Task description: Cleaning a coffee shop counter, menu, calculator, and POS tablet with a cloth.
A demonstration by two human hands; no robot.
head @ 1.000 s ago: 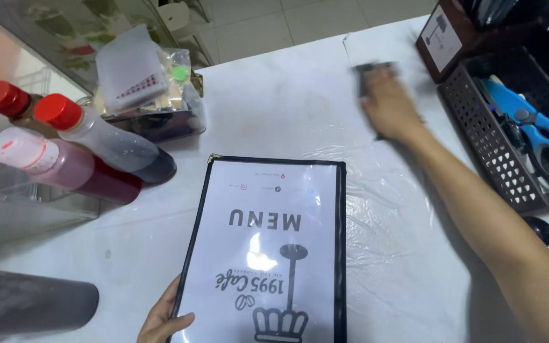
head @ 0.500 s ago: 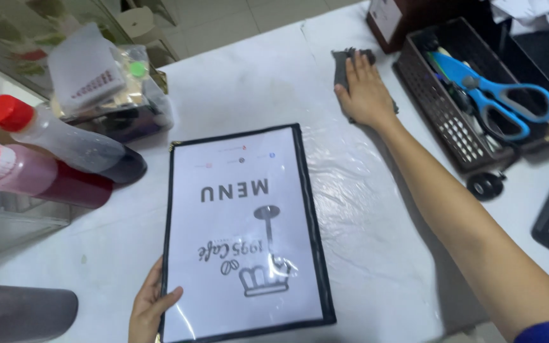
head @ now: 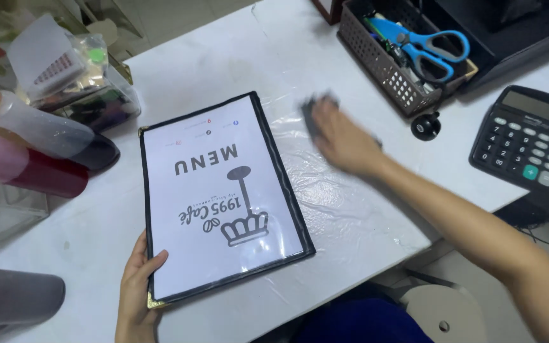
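A white menu sheet in a black-edged clear sleeve point(head: 220, 194) lies flat on the white counter point(head: 268, 57), upside down to me. My left hand point(head: 136, 289) grips its near left corner, thumb on top. My right hand point(head: 344, 140) lies palm down on the counter just right of the menu, blurred by motion, pressing on a small dark pad or cloth point(head: 312, 114) that shows past the fingertips. A wrinkled clear plastic film covers the counter under that hand.
Two squeeze bottles with red caps point(head: 30, 149) lie at the left beside a clear box of packets point(head: 74, 79). A brown basket with blue scissors point(head: 414, 54) stands at the back right, a small black knob point(head: 426, 126) and a black calculator point(head: 525, 136) near it.
My right hand has slid with the dark pad from the far part of the counter toward me, to just beside the menu. The left hand keeps its grip on the corner.
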